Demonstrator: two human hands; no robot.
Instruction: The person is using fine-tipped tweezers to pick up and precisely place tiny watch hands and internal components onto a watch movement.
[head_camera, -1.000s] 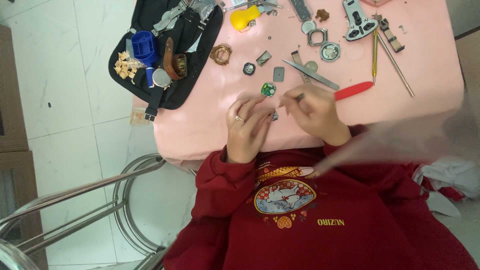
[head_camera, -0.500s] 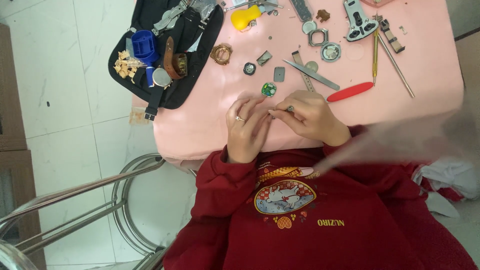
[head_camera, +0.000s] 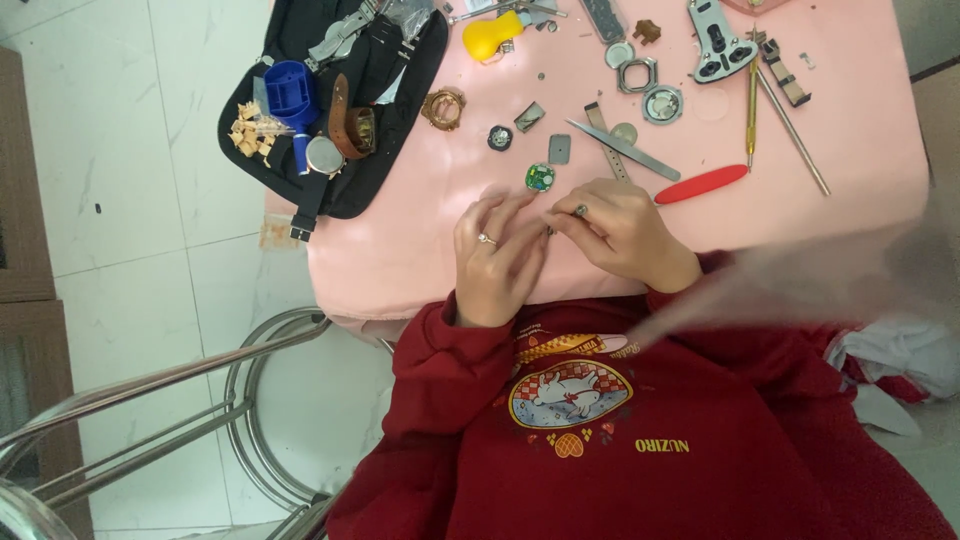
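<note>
My left hand (head_camera: 497, 255) and right hand (head_camera: 618, 232) meet fingertip to fingertip, pinching a tiny part (head_camera: 580, 210) over the pink counter (head_camera: 400, 240).

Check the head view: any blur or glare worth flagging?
Head view: even, soft light, no harsh glare on the pink table; a blurred translucent streak smears the right side; the small part pinched between left hand and right hand is too tiny to resolve.
</note>
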